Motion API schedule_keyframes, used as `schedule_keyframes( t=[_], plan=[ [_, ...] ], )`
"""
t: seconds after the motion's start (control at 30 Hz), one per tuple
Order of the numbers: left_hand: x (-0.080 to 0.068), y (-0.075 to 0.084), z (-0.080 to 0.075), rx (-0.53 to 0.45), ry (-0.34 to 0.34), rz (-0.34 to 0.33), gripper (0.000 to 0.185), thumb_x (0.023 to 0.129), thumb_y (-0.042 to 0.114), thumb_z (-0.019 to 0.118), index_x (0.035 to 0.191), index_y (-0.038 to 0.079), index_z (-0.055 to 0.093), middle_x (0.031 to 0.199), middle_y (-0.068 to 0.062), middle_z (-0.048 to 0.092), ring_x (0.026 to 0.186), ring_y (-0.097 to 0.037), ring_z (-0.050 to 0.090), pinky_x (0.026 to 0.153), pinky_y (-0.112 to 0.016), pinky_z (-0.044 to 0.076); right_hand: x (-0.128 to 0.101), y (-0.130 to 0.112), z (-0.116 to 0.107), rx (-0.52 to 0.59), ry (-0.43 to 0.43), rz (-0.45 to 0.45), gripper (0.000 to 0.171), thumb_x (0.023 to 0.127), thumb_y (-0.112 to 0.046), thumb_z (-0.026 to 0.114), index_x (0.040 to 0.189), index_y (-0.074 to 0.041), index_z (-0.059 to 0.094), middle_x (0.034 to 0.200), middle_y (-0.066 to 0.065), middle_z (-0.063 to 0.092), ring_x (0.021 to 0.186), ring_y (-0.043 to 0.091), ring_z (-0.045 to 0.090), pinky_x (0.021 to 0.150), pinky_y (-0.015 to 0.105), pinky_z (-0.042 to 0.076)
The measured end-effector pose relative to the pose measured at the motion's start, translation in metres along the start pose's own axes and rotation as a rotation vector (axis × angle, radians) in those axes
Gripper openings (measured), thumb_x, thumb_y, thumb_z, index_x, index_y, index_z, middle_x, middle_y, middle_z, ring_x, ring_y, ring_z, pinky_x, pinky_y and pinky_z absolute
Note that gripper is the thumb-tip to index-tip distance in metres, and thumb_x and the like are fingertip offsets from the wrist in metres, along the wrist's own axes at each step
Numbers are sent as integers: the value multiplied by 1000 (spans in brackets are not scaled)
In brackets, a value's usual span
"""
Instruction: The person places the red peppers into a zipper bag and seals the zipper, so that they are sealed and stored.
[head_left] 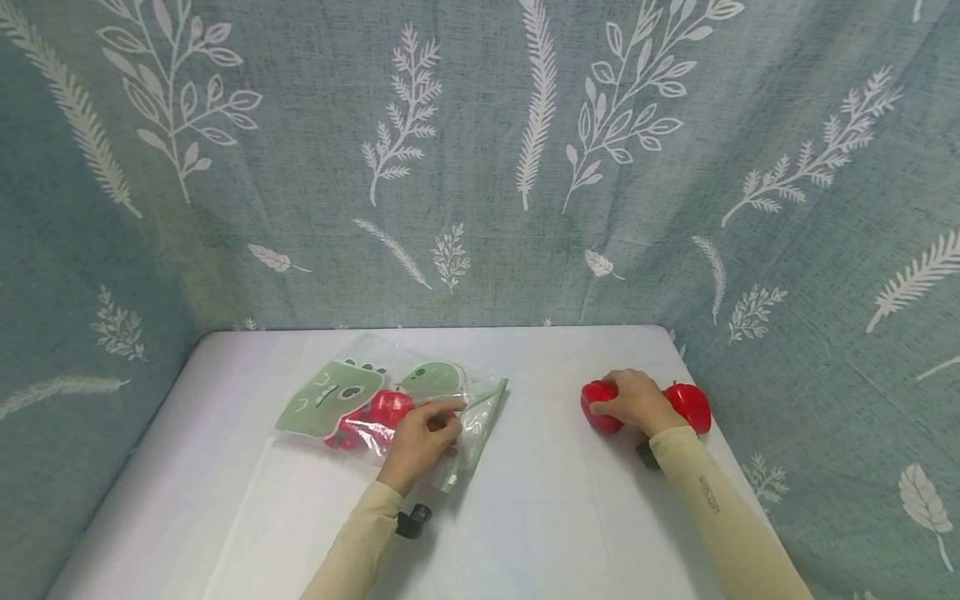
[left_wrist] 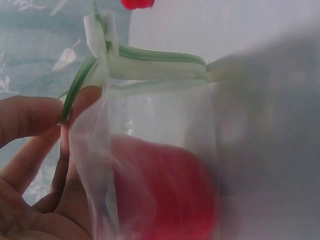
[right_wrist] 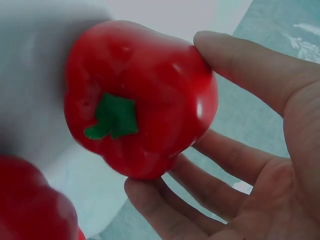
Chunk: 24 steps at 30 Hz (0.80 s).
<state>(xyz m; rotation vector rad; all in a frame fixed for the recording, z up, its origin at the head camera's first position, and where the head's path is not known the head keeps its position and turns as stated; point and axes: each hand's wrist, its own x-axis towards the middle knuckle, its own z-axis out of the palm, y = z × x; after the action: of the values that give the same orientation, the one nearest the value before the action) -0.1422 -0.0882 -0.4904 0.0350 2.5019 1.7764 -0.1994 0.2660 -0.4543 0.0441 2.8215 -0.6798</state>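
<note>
The clear zip bag printed with green cartoon figures lies flat on the white worktop, and it serves as the landmark here. Its mouth, edged with a green zip strip, faces away from the printed end, toward the side where the loose peppers sit. The left hand rests at that mouth, and its grip is narrow: in the left wrist view the thumb and fingertips pinch one layer of the plastic just below the zip strip, apparently to keep the mouth lifted apart and ready to take something in. A red pepper inside the bag shows through the film, lying toward the printed end; the head view suggests more red pieces beside it, though how many I cannot tell.

Well apart from the bag, off its mouth side, the right hand covers a loose red pepper. The right wrist view shows its grip closed around this pepper, thumb on one flank and fingers curled under the other, the green stem turned toward the camera, a hold that looks suited to lifting it whole. A second loose red pepper sits on the worktop just beyond that hand, farther still from the bag. A patterned curtain hangs behind the bag.
</note>
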Motion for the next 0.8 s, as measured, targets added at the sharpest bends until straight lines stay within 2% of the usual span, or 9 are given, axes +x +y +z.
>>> schedule_keyframes(
  t=[0.3,0.5,0.8],
  plan=[
    [-1,1,-1,3,-2,-10,29,92,10,70,120,14,74,93,-5,65,77,-19,65,68,-31,61,-6,-6,14,215,-67,48,75,76,-34,88,139,-10,56,127,13,60,111,34,57,77,41,61],
    [1,1,0,-5,5,-5,29,92,8,70,119,13,75,93,-6,65,76,-19,65,67,-32,61,-13,-10,27,240,-44,-28,72,77,-36,87,137,-10,59,125,11,62,109,31,58,75,40,61],
    [2,0,1,-11,7,-13,29,92,8,70,119,15,75,93,-6,66,74,-20,66,66,-32,61,-22,-21,47,320,-5,-38,73,79,-44,84,140,-13,57,129,11,62,112,32,59,82,44,60]
  ],
)
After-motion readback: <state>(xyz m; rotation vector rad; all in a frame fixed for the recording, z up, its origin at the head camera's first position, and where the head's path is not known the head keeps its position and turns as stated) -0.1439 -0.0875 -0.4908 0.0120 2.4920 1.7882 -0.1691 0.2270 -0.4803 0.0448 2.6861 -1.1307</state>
